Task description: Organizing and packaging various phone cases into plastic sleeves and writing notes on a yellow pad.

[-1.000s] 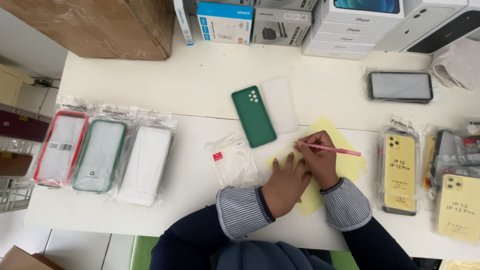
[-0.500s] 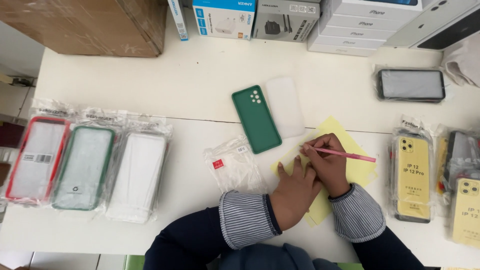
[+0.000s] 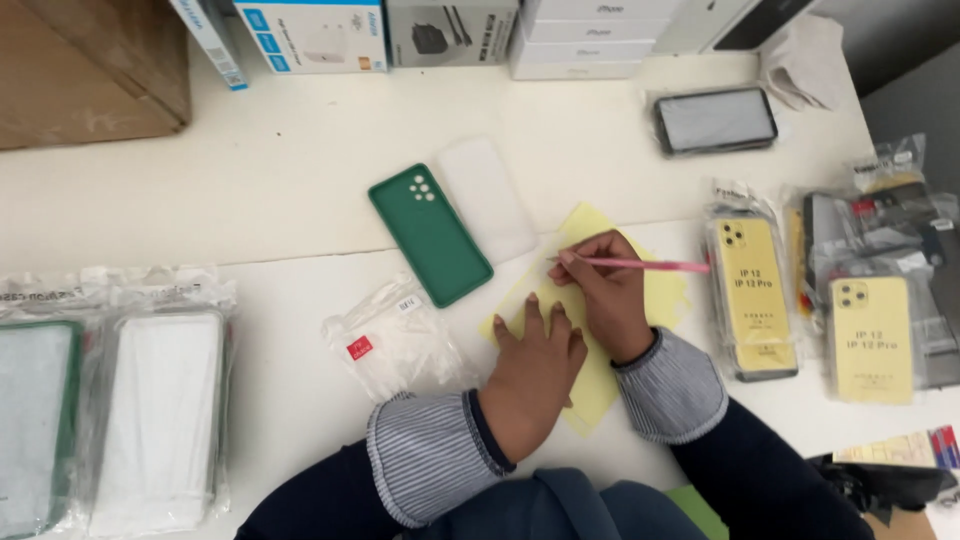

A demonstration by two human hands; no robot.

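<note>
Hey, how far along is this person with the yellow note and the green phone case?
Done: the green case lies out of its bag, back up, beside a clear cover; an empty-looking bag sits nearby. In hand: the right hand holds a pink pen to the yellow paper while the left hand pins it flat. Left: any writing is hidden, and the bagged cases remain sealed.

A green phone case [image 3: 430, 233] is laid out mid-desk, a clear case [image 3: 487, 197] right beside it. Boxes [image 3: 580, 35] are stacked along the back.
</note>
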